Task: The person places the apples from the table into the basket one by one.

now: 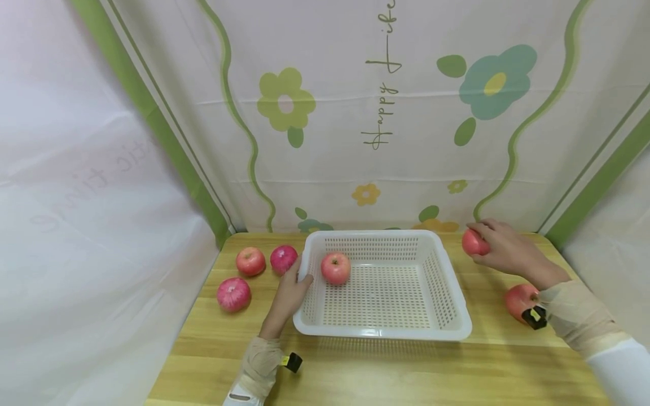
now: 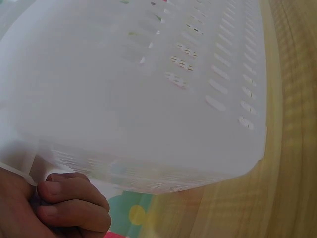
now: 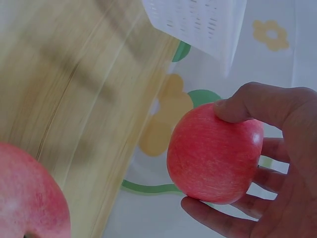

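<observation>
A white plastic basket (image 1: 381, 332) with slotted sides stands mid-table, one apple (image 1: 336, 268) lying in its far left corner. My left hand (image 1: 291, 293) grips the basket's left rim; in the left wrist view its curled fingers (image 2: 74, 201) show beneath the edge. To the right of the basket, my right hand (image 1: 505, 248) holds a red apple (image 3: 215, 153) between thumb and fingers, raised off the table. Another apple (image 1: 521, 301) sits on the wood under the right wrist, partly covered by the wrist camera.
Left of the basket are a pinkish-red apple (image 1: 251, 261) and two deeper pink round fruits, one (image 1: 283, 259) near the left hand and one (image 1: 233, 294) closer to the front. A patterned curtain (image 1: 325, 158) hangs behind the wooden table (image 1: 355, 378).
</observation>
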`<state>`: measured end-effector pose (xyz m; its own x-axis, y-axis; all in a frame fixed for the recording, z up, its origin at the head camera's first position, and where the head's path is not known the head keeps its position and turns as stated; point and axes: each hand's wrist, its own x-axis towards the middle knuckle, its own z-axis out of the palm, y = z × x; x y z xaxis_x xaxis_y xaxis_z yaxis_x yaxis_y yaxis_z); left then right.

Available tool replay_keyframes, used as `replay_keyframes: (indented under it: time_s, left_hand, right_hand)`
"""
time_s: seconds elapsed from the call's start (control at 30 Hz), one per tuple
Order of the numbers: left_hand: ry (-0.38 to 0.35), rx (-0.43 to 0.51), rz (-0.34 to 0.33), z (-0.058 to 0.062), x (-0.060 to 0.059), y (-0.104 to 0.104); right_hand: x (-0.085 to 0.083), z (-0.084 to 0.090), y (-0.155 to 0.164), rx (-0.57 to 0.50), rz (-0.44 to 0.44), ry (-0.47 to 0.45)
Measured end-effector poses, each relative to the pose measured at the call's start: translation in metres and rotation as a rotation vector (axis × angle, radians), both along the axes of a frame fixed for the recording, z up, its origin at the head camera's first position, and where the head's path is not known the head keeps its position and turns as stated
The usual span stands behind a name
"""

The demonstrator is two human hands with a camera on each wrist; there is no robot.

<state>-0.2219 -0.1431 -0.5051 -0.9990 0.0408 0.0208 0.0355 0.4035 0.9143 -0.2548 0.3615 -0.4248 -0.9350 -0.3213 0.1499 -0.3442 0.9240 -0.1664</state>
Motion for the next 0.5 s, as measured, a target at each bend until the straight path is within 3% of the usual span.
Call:
replay_keyframes:
  time_s: [0.5]
  left_hand:
    - [0.007,-0.031,0.005,0.0003,-0.0010,0.0002]
  right_hand:
    - [0.0060,0.0090,-0.0103,-0.007,0.014,0.006]
